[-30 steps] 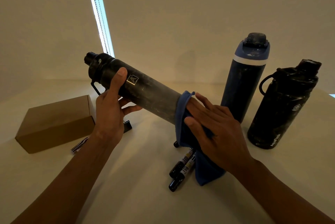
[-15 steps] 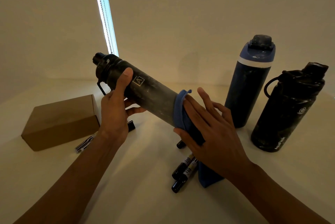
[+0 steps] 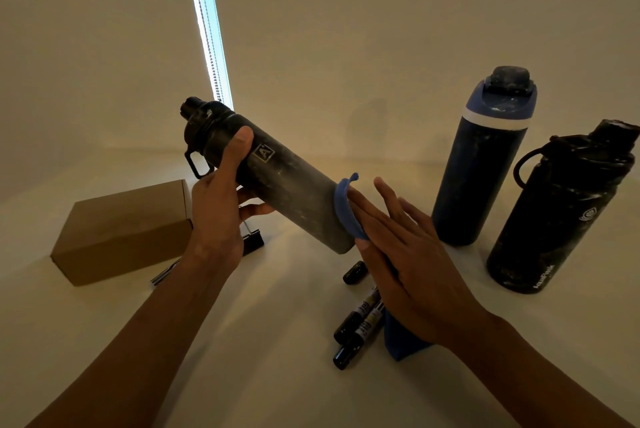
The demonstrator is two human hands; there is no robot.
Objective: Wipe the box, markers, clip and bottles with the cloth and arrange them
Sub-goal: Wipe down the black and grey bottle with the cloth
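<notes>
The left hand is wrapped round the long bottle near its lid, thumb on top and fingers curled under. It holds the bottle up off the table, tipped, with the lid toward 10 o'clock and the bottom toward 4 o'clock. The right hand is flat, with fingers straight and a bit spread. It presses the cloth on the bottom end of the bottle. The cloth hangs down under that hand to the table.

At 6 o'clock from the bottle's bottom, two markers lie side by side, just beside the cloth. A third marker pokes out above them, partly hidden by the right hand. The clip sits under the left hand. The box is at 9 o'clock from that hand, and a fourth marker lies by the box. The blue bottle and the fat bottle stand at 1 and 3 o'clock from the right hand, near each other.

There are three bottles, four markers, one box, one clip and one cloth.
</notes>
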